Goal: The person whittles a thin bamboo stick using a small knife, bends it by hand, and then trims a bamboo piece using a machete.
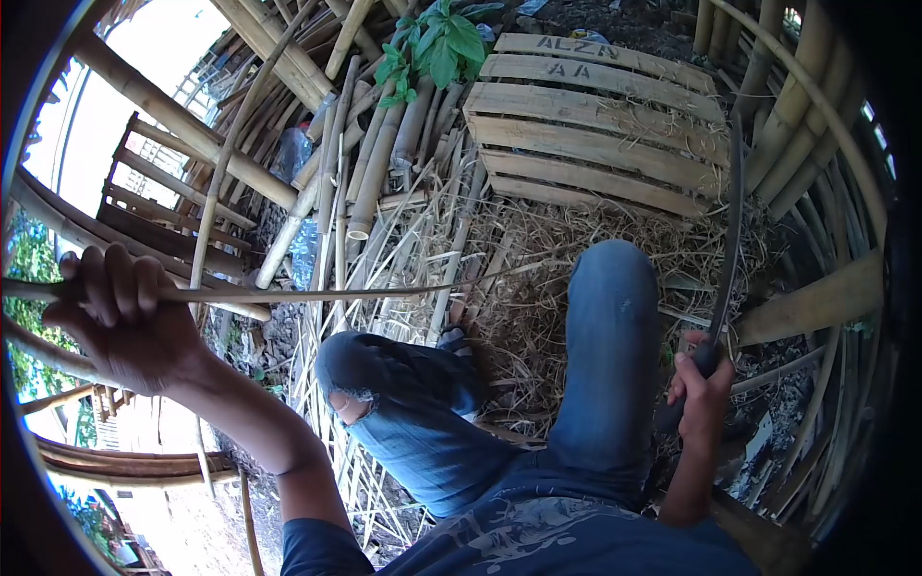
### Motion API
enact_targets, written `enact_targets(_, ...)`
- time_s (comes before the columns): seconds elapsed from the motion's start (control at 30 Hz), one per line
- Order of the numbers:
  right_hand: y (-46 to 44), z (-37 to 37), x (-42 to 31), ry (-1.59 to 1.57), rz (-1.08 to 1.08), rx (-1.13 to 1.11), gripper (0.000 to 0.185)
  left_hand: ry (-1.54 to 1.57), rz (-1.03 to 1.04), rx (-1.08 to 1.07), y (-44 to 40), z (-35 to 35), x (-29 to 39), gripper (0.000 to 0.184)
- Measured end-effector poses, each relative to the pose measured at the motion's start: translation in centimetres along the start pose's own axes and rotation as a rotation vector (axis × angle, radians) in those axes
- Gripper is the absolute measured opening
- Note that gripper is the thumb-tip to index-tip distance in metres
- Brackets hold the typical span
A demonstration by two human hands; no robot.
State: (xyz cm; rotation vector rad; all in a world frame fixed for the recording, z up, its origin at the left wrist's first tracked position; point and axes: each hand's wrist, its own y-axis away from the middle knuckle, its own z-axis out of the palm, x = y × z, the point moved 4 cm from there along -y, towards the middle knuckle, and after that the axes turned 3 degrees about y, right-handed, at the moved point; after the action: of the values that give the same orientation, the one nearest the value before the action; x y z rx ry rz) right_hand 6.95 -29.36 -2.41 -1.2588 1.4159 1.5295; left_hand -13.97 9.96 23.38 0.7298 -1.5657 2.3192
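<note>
At the left, my left hand (130, 312) is raised and wrapped round a long thin bamboo strip (355, 294). The strip runs rightward, tapering over the shavings in front of my knees. On the right, my right hand (701, 389) grips the dark handle of a long-bladed knife (732, 250). Its blade points up and away from me, past the right edge of a slatted wooden panel (595, 125). Strip and blade are apart.
Bamboo poles (379, 173) lie piled ahead, beside a leafy green plant (442, 48). Shavings (519, 326) cover the ground around my bent knees. Upright bamboo poles (797, 106) stand at the right, and a bamboo frame (182, 125) crosses the upper left.
</note>
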Motion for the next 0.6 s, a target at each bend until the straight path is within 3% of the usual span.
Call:
enact_targets(0.03, 0.4, 1.0, -0.8, 0.004, -0.005, -0.001, 0.021, 0.017, 0.014, -0.080, 0.6, 0.8, 0.3, 0.038)
enact_targets(0.1, 1.3, 3.9, -2.3, 0.065, -0.119, -0.215, 0.027, 0.015, -0.011, -0.089, 1.9, 2.2, 1.1, 0.033)
enact_targets(0.23, 1.9, 9.7, -0.2, 0.067, -0.115, -0.437, 0.031, -0.073, 0.060, -0.082, 5.3, 5.0, 2.2, 0.029)
enact_targets(0.3, 2.7, 12.4, 1.4, 0.301, -0.068, -0.615, 0.037, -0.117, 0.127, -0.039, 6.8, 6.5, 2.3, 0.026)
enact_targets(0.37, 4.3, 14.5, 2.4, 0.319, -0.045, -0.684, 0.042, -0.176, 0.228, 0.025, 7.9, 7.6, 2.6, 0.023)
enact_targets(0.4, 5.2, 15.6, 2.8, 0.335, -0.031, -0.751, 0.047, -0.126, 0.137, 0.038, 8.4, 8.1, 2.4, 0.027)
enact_targets(0.43, 6.1, 16.3, 2.6, 0.335, -0.021, -0.756, 0.047, -0.112, 0.184, 0.057, 8.7, 8.5, 2.3, 0.027)
enact_targets(0.5, 8.1, 17.7, 1.5, 0.550, -0.204, -0.886, 0.049, -0.177, 0.166, 0.113, 9.5, 8.4, 3.0, 0.029)
enact_targets(0.53, 8.5, 18.1, 1.8, 0.550, -0.196, -0.892, 0.049, -0.228, 0.179, 0.153, 10.0, 8.1, 2.8, 0.023)
enact_targets(0.6, 9.1, 18.7, 1.5, 0.504, -0.465, -0.814, 0.043, -0.111, 0.208, 0.149, 10.1, 7.3, 2.9, 0.021)
